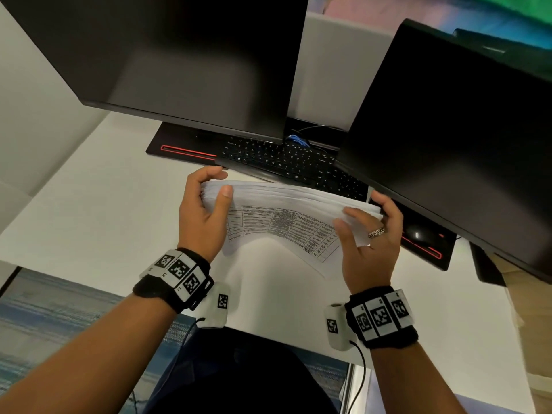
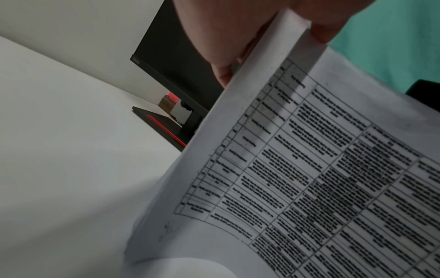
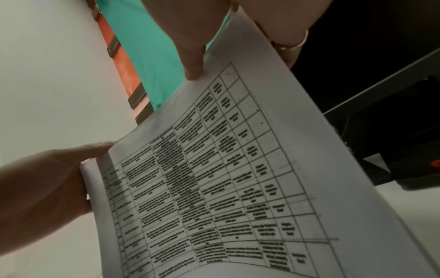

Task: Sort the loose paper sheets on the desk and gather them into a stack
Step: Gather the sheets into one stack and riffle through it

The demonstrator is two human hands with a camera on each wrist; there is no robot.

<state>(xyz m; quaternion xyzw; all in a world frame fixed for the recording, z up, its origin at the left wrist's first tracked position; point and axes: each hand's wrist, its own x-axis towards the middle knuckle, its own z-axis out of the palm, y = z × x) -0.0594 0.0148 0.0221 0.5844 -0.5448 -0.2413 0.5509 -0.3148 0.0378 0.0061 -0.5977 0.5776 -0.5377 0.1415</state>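
A stack of white paper sheets [image 1: 286, 222], its near face printed with a table, stands on its lower edge on the white desk [image 1: 104, 210] and bows toward me. My left hand [image 1: 206, 201] grips the stack's upper left corner, thumb on the printed face and fingers behind. My right hand [image 1: 370, 225], with a ring, grips the upper right corner the same way. The left wrist view shows the paper stack [image 2: 309, 169] pinched at its top by the left hand [image 2: 273, 37]. In the right wrist view the stack [image 3: 214, 178] is held by the right hand [image 3: 238, 47], and the left hand [image 3: 54, 178] holds the far side.
Two dark monitors [image 1: 179, 55] [image 1: 454, 130] hang over the back of the desk. A black keyboard [image 1: 283, 159] lies just behind the stack, on a black mat with a red stripe [image 1: 185, 150]. A mouse [image 1: 418, 234] sits under the right monitor. Carpet [image 1: 59, 309] lies below the desk's front edge.
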